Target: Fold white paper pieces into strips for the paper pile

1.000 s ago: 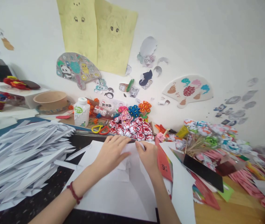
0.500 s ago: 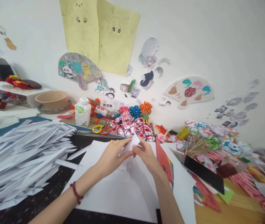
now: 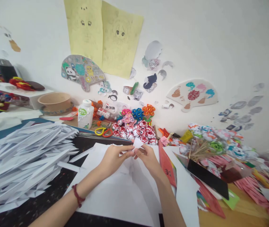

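Observation:
A small folded piece of white paper [image 3: 138, 143] is pinched between my two hands, above the large white sheets [image 3: 115, 197] on the dark tabletop. My left hand [image 3: 115, 157] grips it from the left with thumb and fingertips. From the right, the thumb and fingers of my right hand [image 3: 148, 158] close on the same paper. Much of the piece is hidden behind my fingers. Just beyond my hands lies a heap of red-and-white folded paper flowers [image 3: 136, 130].
To the left is a big pile of folded white paper strips [image 3: 30, 160]. Scissors [image 3: 103, 131] and a white bottle [image 3: 85, 114] stand behind. On the right lie a red ruler-like piece [image 3: 166, 164], a black phone-like slab [image 3: 207, 179] and paper flowers on sticks [image 3: 195, 151].
The fingers of my left hand have drawn in closer to my right fingertips, and less of the white paper shows between them. The whole view has shifted slightly.

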`<state>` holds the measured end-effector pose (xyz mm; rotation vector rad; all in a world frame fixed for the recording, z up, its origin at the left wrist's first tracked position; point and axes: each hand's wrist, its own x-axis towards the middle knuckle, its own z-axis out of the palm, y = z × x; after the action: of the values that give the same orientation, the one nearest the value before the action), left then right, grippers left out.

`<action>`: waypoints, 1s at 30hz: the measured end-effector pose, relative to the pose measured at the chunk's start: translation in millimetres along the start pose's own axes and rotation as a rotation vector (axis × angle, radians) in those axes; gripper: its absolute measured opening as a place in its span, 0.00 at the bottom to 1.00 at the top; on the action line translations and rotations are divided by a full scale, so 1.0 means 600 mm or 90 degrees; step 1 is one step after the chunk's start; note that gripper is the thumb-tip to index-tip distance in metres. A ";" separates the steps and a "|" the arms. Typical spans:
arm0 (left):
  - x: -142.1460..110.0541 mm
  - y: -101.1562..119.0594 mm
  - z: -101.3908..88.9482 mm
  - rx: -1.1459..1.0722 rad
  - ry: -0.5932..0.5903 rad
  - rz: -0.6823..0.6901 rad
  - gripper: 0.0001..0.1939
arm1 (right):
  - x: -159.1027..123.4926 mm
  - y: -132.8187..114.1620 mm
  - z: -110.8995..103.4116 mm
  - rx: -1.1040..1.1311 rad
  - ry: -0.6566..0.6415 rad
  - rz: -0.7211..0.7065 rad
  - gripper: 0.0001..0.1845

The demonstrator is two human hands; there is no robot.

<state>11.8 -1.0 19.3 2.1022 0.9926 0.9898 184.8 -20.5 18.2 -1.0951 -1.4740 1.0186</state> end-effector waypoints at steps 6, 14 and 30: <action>0.000 0.013 -0.005 0.040 -0.018 0.021 0.20 | 0.000 0.001 -0.001 -0.044 -0.013 -0.006 0.21; -0.003 0.000 0.003 0.176 0.057 -0.008 0.13 | -0.003 -0.007 0.004 -0.024 -0.026 0.017 0.16; 0.007 -0.011 -0.005 0.100 0.082 -0.086 0.09 | 0.007 0.023 0.008 -0.064 0.064 0.072 0.15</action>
<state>8.6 6.7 17.6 2.0854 1.2979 1.0181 181.7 -13.7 5.4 -1.2954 -1.4073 0.9619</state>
